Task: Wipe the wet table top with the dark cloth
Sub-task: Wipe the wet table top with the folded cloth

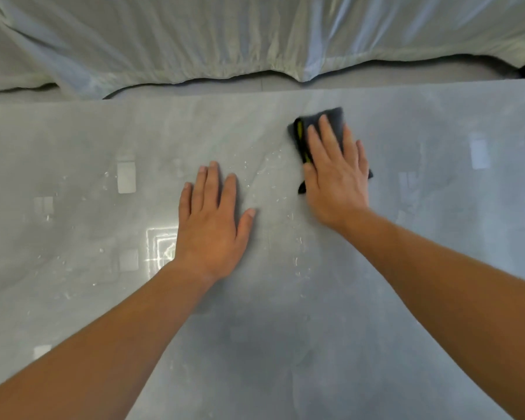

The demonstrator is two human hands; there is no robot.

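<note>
Both hands flat on a wet grey table top

Right hand, right of centre, presses a dark cloth; left hand lies bare at centre, droplets between them.

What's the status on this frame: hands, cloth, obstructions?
Right hand flat, pressing dark cloth on table top. Left hand flat on bare surface, empty. Droplets between the hands. Nothing in the way.

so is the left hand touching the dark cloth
Apart. The head view shows bare wet table top between the left hand and the dark cloth, which lies under the right hand.
</note>
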